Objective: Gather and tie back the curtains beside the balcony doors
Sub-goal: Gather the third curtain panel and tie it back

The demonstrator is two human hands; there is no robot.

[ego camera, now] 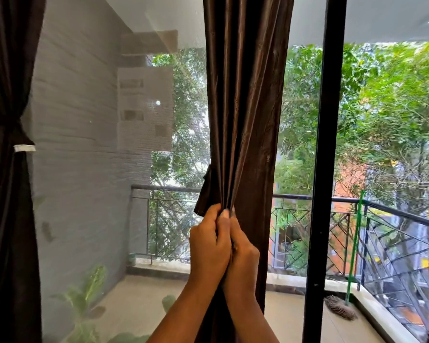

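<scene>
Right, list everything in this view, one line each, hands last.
centre curtain: one, dark brown, middle, bunched into folds
tie strap: one, dark brown, at centre curtain's left edge
left curtain: one, dark brown, far left, tied back
door frame: one, black, right of centre
railing: one, dark metal, balcony edge
broom: one, brown bristles, green handle, balcony floor right
plant: one, green, lower left on balcony
trees: several, green, beyond railing
left hand: one, gripping centre curtain's folds
right hand: one, gripping the same folds
</scene>
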